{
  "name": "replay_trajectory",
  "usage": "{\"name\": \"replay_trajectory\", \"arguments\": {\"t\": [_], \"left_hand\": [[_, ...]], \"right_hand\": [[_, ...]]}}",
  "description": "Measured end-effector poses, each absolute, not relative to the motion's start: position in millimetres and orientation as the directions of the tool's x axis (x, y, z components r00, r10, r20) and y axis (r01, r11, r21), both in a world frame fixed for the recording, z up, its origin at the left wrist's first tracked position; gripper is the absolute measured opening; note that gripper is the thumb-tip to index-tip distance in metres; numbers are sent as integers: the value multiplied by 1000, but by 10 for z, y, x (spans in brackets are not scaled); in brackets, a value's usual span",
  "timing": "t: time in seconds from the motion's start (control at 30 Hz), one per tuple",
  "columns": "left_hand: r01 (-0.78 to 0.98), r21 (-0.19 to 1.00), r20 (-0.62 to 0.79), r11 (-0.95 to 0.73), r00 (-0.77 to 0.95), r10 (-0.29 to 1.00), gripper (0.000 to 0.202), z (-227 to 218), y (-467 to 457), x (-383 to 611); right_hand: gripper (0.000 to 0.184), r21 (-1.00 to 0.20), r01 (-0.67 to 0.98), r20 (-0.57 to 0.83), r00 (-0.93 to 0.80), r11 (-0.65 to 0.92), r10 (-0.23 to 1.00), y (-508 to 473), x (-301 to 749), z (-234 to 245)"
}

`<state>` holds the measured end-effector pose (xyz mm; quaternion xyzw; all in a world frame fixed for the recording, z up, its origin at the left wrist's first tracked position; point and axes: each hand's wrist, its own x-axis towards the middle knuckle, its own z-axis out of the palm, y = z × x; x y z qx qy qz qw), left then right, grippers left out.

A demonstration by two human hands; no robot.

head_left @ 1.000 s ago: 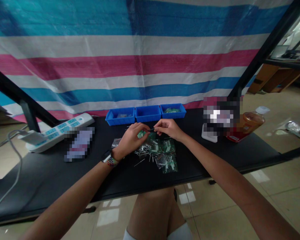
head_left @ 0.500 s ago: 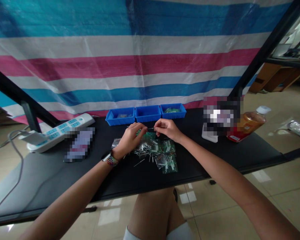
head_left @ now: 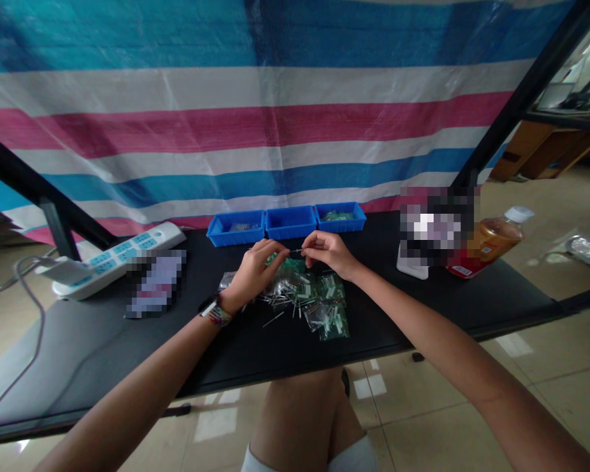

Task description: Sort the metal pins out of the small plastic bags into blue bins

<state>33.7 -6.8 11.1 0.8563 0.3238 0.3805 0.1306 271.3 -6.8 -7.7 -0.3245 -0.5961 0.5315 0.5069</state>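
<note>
My left hand point(head_left: 254, 271) is closed around a small green circuit board point(head_left: 273, 259), held just above the black table point(head_left: 423, 308). My right hand point(head_left: 326, 252) pinches a thin metal-legged component point(head_left: 295, 250) whose tip points at the board. The two hands nearly meet over a heap of green boards and loose leaded components point(head_left: 311, 301) in the middle of the table. A watch and a coloured band sit on my left wrist.
Three blue bins point(head_left: 286, 221) stand in a row behind the heap. A white power strip point(head_left: 113, 258) lies at the left, an amber bottle point(head_left: 491, 241) and a blurred box at the right. A striped tarp hangs behind; my knees show under the table's front edge.
Both hands have shifted slightly upward and away from me, keeping the same grips. Nothing else on the table has moved.
</note>
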Motion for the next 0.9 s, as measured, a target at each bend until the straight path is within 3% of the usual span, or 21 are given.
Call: {"name": "replay_trajectory", "arguments": {"t": [0.43,0.63,0.77,0.9], "left_hand": [[465,470,547,-750,514,661,42,138,-94,331],[459,469,550,-755,516,656,41,178,-120,331],[451,455,548,-768,538,641,41,170,-120,336],[446,458,552,-769,536,639,40,166,-116,332]], "right_hand": [[32,-959,-137,277,-247,250,929,-79,2705,-75],[28,-919,-129,367,69,373,928,122,2716,-111],[36,-919,33,394,6,393,919,248,2808,-74],[29,-907,186,383,-16,379,924,252,3009,-13]]}}
